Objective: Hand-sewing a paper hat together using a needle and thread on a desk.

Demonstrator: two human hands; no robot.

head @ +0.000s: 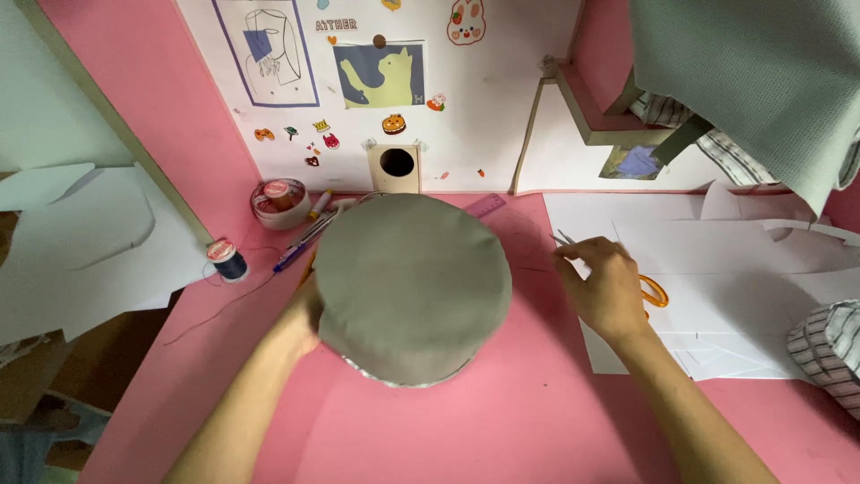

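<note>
A round, flat-topped cap of matte grey-green woven cloth (412, 287) sits in the middle of the smooth pink tabletop (502, 421), its crown facing up and a thin edge of pale striped lining showing along the near rim. The left hand (305, 318) is tucked against the cap's left side, mostly hidden under the fabric, so how far its fingers are curled cannot be told; it is touching and steadying the cloth. The right hand (605, 287) rests just to the right of the cap, apart from it, with its fingers drawn together in a pinch on a thin metal needle (563, 239) whose point sticks out up and to the left. Under that hand lie flat white paper pattern sheets (743, 269), and the orange loop handle of a pair of scissors (654, 292) shows just beside the knuckles. To the left, a small spool of dark blue thread (227, 260) stands upright with a loose strand trailing across the pink surface. Behind the cap are a roll of tape (280, 202), a few pens (309, 233), and the end of a purple plastic ruler (485, 206). Soft grey-green fabric (752, 81) hangs at the top right, and a striped cloth (829, 354) bunches at the right edge.
</note>
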